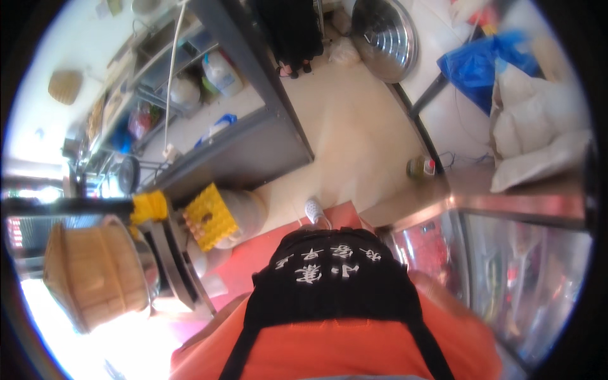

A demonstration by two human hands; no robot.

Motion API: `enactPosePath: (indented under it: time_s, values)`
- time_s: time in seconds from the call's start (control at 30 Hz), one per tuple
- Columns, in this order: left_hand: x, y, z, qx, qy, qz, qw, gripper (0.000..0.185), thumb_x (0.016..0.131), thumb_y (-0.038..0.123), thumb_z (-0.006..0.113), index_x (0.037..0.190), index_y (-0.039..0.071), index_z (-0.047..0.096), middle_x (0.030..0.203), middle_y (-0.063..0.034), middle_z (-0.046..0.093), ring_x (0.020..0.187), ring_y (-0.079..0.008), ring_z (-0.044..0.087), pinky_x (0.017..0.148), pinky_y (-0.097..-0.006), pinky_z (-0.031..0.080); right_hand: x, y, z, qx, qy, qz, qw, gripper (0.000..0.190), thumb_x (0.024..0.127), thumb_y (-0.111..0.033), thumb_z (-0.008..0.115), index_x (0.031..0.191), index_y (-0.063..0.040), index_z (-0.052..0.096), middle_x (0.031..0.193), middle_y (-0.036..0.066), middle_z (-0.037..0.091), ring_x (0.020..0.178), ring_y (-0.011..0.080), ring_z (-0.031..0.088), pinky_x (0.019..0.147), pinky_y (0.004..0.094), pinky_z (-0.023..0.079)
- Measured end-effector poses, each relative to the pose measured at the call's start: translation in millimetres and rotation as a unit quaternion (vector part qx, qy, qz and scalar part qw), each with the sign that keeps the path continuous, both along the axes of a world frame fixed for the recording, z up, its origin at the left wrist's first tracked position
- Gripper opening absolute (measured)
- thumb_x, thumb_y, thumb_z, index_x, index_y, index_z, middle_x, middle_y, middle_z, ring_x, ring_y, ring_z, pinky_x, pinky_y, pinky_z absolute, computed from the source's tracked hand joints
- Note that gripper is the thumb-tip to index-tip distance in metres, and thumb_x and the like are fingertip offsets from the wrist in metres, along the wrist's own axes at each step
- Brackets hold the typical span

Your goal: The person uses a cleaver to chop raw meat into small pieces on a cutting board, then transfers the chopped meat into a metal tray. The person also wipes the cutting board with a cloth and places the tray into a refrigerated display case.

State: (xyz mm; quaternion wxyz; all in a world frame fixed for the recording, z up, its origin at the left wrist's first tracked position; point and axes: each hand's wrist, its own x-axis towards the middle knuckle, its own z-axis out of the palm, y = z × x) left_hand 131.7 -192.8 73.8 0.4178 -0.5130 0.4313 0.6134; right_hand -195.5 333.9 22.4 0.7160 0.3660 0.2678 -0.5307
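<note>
Both of my hands are out of view; only parts of my left arm (221, 318) and right arm (439, 292) show beside my body. I wear an orange shirt (332, 349) and a black apron (332, 270) bearing white writing. Ahead of the apron, one white shoe (312, 210) shows at the edge of a red mat (270, 247). To my left, a yellow egg tray (211, 218) lies on top of a pale, rounded container (247, 211). Farther left is a large wooden steamer (97, 275).
A grey metal rack (237, 147) holds bottles and bags at left. Ahead stands a person in black (289, 33), near a large metal lid (384, 40). A bottle (418, 167), blue plastic bag (470, 71), white sacks (532, 123) and shiny cabinet (517, 275) are at right.
</note>
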Motion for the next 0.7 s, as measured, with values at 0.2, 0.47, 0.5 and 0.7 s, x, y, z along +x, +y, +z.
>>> enactPosePath:
  time_s: [0.2, 0.47, 0.5, 0.7]
  values:
    - [-83, -89, -29, 0.048, -0.015, -0.024, 0.998, 0.024, 0.101, 0.024, 0.064, 0.113, 0.004, 0.069, 0.100, -0.0093, 0.075, 0.091, -0.0198, 0.070, 0.079, -0.0356, 0.055, -72, -68, 2, 0.086, 0.040, 0.052, 0.994, 0.011, 0.097, -0.010, 0.066, 0.099, 0.001, 0.069, 0.096, 0.014, 0.074, 0.086, 0.0260, 0.072, 0.078, 0.0410, 0.058]
    - [-209, -168, -57, 0.128, -0.092, -0.058, 0.986, 0.023, 0.102, 0.024, 0.062, 0.110, 0.004, 0.069, 0.097, -0.0098, 0.075, 0.088, -0.0206, 0.071, 0.076, -0.0357, 0.056, -285, -161, -54, -0.018, 0.153, 0.183, 0.971, 0.016, 0.096, -0.014, 0.066, 0.100, 0.001, 0.069, 0.092, 0.015, 0.071, 0.075, 0.0234, 0.069, 0.064, 0.0387, 0.055]
    - [-224, -164, -64, 0.124, -0.091, -0.044, 0.987, 0.023, 0.102, 0.024, 0.062, 0.109, 0.004, 0.069, 0.096, -0.0099, 0.075, 0.087, -0.0207, 0.071, 0.075, -0.0357, 0.056, -315, -175, -66, -0.019, 0.177, 0.250, 0.952, 0.020, 0.096, -0.014, 0.067, 0.109, 0.001, 0.071, 0.103, 0.012, 0.072, 0.088, 0.0203, 0.068, 0.072, 0.0355, 0.055]
    - [-344, -110, -121, 0.055, -0.071, 0.093, 0.992, 0.022, 0.102, 0.024, 0.060, 0.107, 0.004, 0.069, 0.093, -0.0104, 0.075, 0.084, -0.0214, 0.072, 0.072, -0.0358, 0.057, -521, -257, -110, -0.079, 0.286, 0.320, 0.900, 0.031, 0.101, -0.020, 0.062, 0.122, 0.001, 0.071, 0.094, 0.009, 0.075, 0.077, 0.0184, 0.072, 0.062, 0.0339, 0.058]
